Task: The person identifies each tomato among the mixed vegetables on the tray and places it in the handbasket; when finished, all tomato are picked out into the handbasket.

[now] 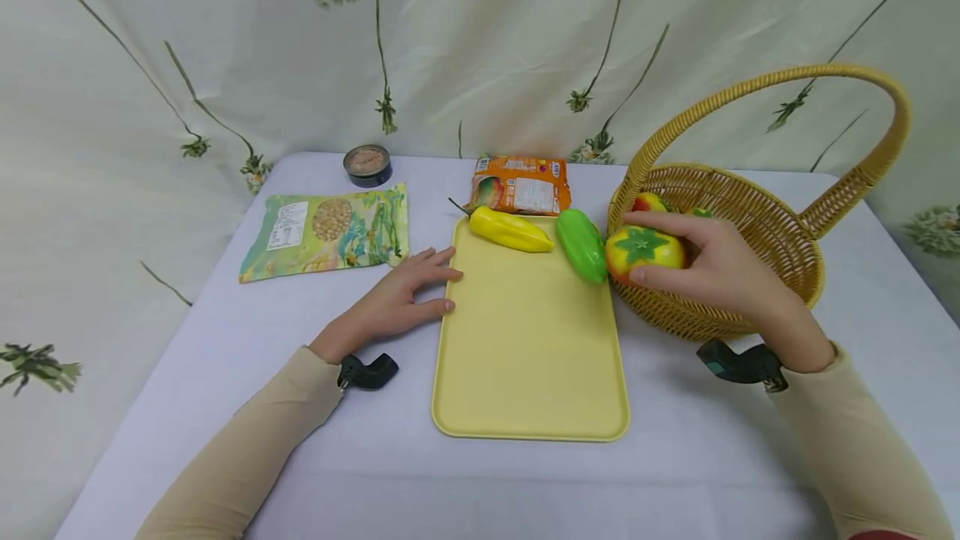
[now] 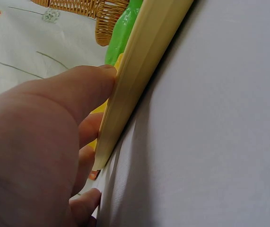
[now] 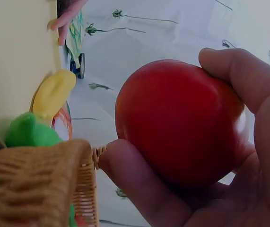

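Observation:
My right hand (image 1: pixel 716 269) holds a red and yellow tomato (image 1: pixel 643 248) with a green leafy top between thumb and fingers, over the left rim of a wicker basket (image 1: pixel 780 261). In the right wrist view the tomato's smooth red underside (image 3: pixel 177 123) faces the camera. My left hand (image 1: pixel 397 294) rests at the left edge of a pale yellow tray (image 1: pixel 532 348), its fingertips on the rim. A yellow pepper (image 1: pixel 510 230) and a green pepper (image 1: pixel 581 246) lie across the tray's far end, the green one close to the basket.
More red and green produce (image 1: pixel 651 202) sits inside the basket, whose tall handle (image 1: pixel 780 77) arches above it. At the back are an orange packet (image 1: pixel 521 184) and a small round tin (image 1: pixel 367 165). A green bag (image 1: pixel 330 232) lies beyond my left hand.

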Demonstrator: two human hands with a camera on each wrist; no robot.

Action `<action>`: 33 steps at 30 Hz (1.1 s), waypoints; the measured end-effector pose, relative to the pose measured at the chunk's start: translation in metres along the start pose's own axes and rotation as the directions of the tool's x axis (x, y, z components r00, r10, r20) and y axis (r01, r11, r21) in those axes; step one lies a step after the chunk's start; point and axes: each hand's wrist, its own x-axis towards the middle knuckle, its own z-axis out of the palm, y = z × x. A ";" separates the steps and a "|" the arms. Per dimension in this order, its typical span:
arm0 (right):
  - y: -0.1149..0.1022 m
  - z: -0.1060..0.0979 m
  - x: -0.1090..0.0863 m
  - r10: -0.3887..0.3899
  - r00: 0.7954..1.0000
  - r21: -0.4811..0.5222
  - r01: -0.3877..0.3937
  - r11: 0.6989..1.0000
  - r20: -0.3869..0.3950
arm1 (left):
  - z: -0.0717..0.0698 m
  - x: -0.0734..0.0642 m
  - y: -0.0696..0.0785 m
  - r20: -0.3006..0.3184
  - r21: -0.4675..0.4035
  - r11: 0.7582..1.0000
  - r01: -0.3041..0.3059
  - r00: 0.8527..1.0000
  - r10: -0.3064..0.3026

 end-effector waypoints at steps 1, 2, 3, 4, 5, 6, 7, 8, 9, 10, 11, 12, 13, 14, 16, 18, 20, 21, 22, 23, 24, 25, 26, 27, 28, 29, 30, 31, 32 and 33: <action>0.003 -0.003 -0.004 -0.002 1.000 -0.009 0.002 1.000 -0.008 | 0.000 0.000 0.000 -0.001 0.001 1.000 -0.002 1.000 0.002; 0.007 -0.005 -0.007 -0.001 1.000 -0.017 0.001 1.000 -0.017 | 0.000 0.000 0.000 -0.003 0.001 1.000 -0.004 1.000 0.004; 0.011 -0.008 -0.011 0.003 1.000 -0.025 -0.004 1.000 -0.022 | 0.000 0.000 0.000 -0.004 0.002 1.000 -0.006 1.000 0.006; 0.015 -0.010 -0.013 0.005 1.000 -0.031 -0.006 1.000 -0.030 | 0.000 0.000 0.000 -0.004 0.002 1.000 -0.006 1.000 0.006; 0.019 -0.012 -0.016 0.009 0.999 -0.031 -0.011 0.999 -0.039 | -0.001 0.000 0.001 -0.005 0.002 1.000 -0.005 1.000 0.005; 0.023 -0.014 -0.018 0.012 0.999 -0.037 -0.014 0.999 -0.046 | -0.001 0.000 0.001 -0.006 0.002 1.000 -0.004 1.000 0.004; 0.027 -0.015 -0.019 0.018 0.998 -0.034 -0.020 0.999 -0.053 | -0.001 0.000 0.001 -0.006 0.002 1.000 -0.002 1.000 0.002; 0.031 -0.017 -0.020 0.026 0.998 -0.036 -0.028 0.999 -0.057 | -0.001 0.000 0.001 -0.007 0.002 1.000 0.000 1.000 0.000; 0.035 -0.018 -0.021 0.032 0.998 -0.035 -0.034 0.999 -0.059 | -0.002 0.000 0.001 -0.007 0.003 1.000 0.001 1.000 -0.001; 0.038 -0.019 -0.022 0.036 0.997 -0.034 -0.038 0.999 -0.061 | -0.002 0.000 0.002 -0.007 0.003 1.000 0.002 1.000 -0.002; 0.042 -0.020 -0.023 0.045 0.997 -0.035 -0.047 0.998 -0.062 | -0.002 0.000 0.002 -0.007 0.003 1.000 0.001 1.000 -0.001; 0.045 -0.020 -0.023 0.053 0.997 -0.038 -0.055 0.998 -0.061 | -0.002 0.000 0.002 -0.008 0.003 1.000 0.000 1.000 0.000; 0.048 -0.021 -0.023 0.065 0.996 -0.038 -0.067 0.997 -0.058 | -0.002 0.000 0.001 -0.008 0.004 1.000 -0.001 1.000 0.001; 0.050 -0.021 -0.024 0.077 0.996 -0.043 -0.079 0.996 -0.055 | -0.001 0.000 0.001 -0.008 0.003 1.000 -0.003 1.000 0.003; 0.055 -0.022 -0.024 0.102 0.994 -0.048 -0.104 0.993 -0.047 | -0.001 0.000 0.001 -0.008 0.003 1.000 -0.005 1.000 0.005; 0.058 -0.023 -0.025 0.123 0.992 -0.050 -0.125 0.991 -0.037 | 0.000 0.000 0.001 -0.008 0.002 1.000 -0.004 1.000 0.004; 0.062 -0.024 -0.025 0.140 0.990 -0.048 -0.142 0.989 -0.031 | 0.000 0.000 0.001 -0.007 0.002 1.000 -0.001 1.000 0.001; 0.063 -0.025 -0.025 0.146 0.989 -0.044 -0.147 0.988 -0.029 | 0.000 0.000 0.001 -0.006 0.003 1.000 0.000 1.000 0.000; 0.065 -0.026 -0.026 0.151 0.988 -0.039 -0.152 0.988 -0.028 | 0.001 -0.001 0.001 -0.006 0.003 1.000 0.002 1.000 -0.002; 0.067 -0.026 -0.026 0.154 0.988 -0.038 -0.155 0.987 -0.027 | 0.000 -0.001 0.001 -0.006 0.001 1.000 0.003 1.000 -0.003; 0.069 -0.027 -0.026 0.156 0.987 -0.033 -0.157 0.987 -0.026 | 0.001 -0.001 0.001 -0.006 0.000 1.000 0.004 1.000 -0.004; 0.071 -0.028 -0.026 0.161 0.987 -0.024 -0.162 0.987 -0.025 | 0.001 -0.001 0.001 -0.007 -0.002 1.000 0.005 1.000 -0.005; 0.072 -0.028 -0.026 0.167 0.986 -0.017 -0.167 0.986 -0.022 | 0.000 -0.002 0.001 -0.007 -0.004 1.000 0.006 1.000 -0.006; 0.074 -0.029 -0.026 0.171 0.985 -0.013 -0.171 0.985 -0.020 | 0.000 -0.002 0.001 -0.007 -0.005 1.000 0.006 1.000 -0.006; 0.076 -0.029 -0.025 0.174 0.985 -0.007 -0.174 0.985 -0.016 | 0.000 -0.002 0.001 -0.007 -0.005 1.000 0.007 1.000 -0.007; 0.077 -0.029 -0.025 0.179 0.984 -0.003 -0.179 0.984 -0.012 | 0.001 -0.002 0.000 -0.007 -0.003 1.000 0.005 1.000 -0.005; 0.079 -0.030 -0.025 0.187 0.982 0.002 -0.187 0.982 -0.008 | 0.000 -0.002 0.000 -0.007 -0.001 1.000 0.002 1.000 -0.002; 0.080 -0.030 -0.025 0.193 0.981 0.005 -0.193 0.981 -0.005 | 0.000 -0.002 0.000 -0.006 0.001 1.000 -0.001 1.000 0.001; 0.082 -0.030 -0.025 0.194 0.981 0.004 -0.194 0.981 -0.004 | 0.000 -0.002 0.000 -0.006 0.003 1.000 -0.003 1.000 0.004; 0.083 -0.030 -0.024 0.194 0.981 0.005 -0.194 0.981 -0.004 | 0.000 -0.002 0.000 -0.007 0.006 1.000 -0.006 1.000 0.006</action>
